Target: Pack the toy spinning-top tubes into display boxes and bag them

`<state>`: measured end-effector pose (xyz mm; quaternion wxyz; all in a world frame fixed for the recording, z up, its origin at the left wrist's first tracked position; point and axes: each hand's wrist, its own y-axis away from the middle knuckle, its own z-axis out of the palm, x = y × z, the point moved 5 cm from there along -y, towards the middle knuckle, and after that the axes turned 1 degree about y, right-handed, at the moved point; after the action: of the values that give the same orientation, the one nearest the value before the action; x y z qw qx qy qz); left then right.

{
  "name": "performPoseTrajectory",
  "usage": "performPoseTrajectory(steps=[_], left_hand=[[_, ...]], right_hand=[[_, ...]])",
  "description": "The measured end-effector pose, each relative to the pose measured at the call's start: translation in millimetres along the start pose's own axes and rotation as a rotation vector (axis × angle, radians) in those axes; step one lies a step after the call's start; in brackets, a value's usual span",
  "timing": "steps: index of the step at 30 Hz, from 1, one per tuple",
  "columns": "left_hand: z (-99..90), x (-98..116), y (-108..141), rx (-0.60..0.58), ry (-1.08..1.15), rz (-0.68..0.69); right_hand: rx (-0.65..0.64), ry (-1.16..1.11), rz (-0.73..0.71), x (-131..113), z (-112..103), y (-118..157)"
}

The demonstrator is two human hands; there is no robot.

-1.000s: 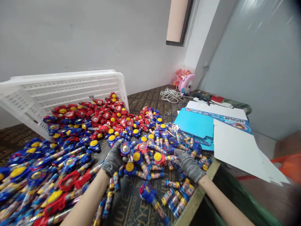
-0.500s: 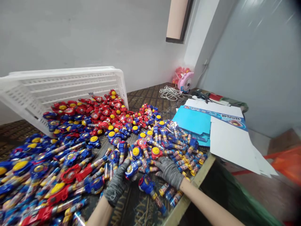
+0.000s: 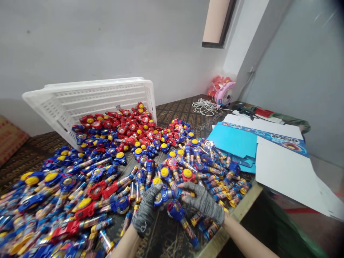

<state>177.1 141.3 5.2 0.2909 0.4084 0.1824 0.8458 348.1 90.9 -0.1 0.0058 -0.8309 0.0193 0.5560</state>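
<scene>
My left hand (image 3: 147, 209), in a grey fingerless glove, is closed on a blue toy (image 3: 162, 196) with a round head. My right hand (image 3: 204, 202), gloved the same way, curls its fingers and thumb around a clear candy-filled tube (image 3: 185, 193) in line with that toy's neck. Whether the tube is joined to the toy is unclear. Just below lies another blue toy with a tube (image 3: 185, 224). A red toy with a yellow disc (image 3: 188, 175) sits right above my right fingers.
A white plastic crate (image 3: 94, 89) lies tipped, spilling red and blue toys (image 3: 129, 123) over the dark table (image 3: 163, 236). Loose tubes (image 3: 231, 188) cluster by the wooden edge (image 3: 248, 202). Blue and white card sheets (image 3: 236, 138) lie right. A pink fan (image 3: 225, 95) and white cable (image 3: 205, 106) are behind.
The view has turned left, so everything sits further right. My left hand has tilted the blue toy sideways, and my right hand has closed around the tube.
</scene>
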Motion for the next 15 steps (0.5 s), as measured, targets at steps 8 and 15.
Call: performPoseTrajectory(steps=[8, 15], left_hand=[[-25.2, -19.3, -19.2, -0.003, 0.003, -0.072], [-19.1, -23.7, -11.2, 0.015, 0.016, -0.119]], right_hand=[[-0.061, 0.486, -0.248, 9.6, 17.0, 7.1], [0.082, 0.540, -0.190, -11.2, 14.2, -5.4]])
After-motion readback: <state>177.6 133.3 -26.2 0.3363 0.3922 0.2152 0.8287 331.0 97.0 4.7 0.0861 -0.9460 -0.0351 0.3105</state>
